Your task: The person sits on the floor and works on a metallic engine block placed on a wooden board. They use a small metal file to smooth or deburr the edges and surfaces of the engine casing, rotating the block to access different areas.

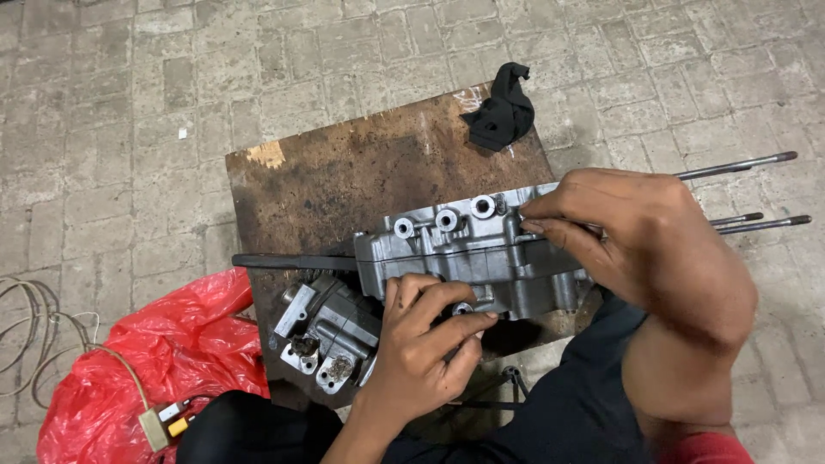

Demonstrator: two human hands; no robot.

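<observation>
The grey metal engine casing lay on a stained wooden board, probably to keep it off the paving. The left hand pressed its near edge, fingers curled closed over a small round fitting, apparently steadying it. Beyond that grip, the right hand arched over the top edge, fingertips pinched together on the rim. A black rag lay farther off.

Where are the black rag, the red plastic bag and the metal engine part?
black rag [503, 110], head view, middle of the cloth
red plastic bag [163, 352], head view, crumpled middle
metal engine part [468, 249], head view, grey side wall
</observation>
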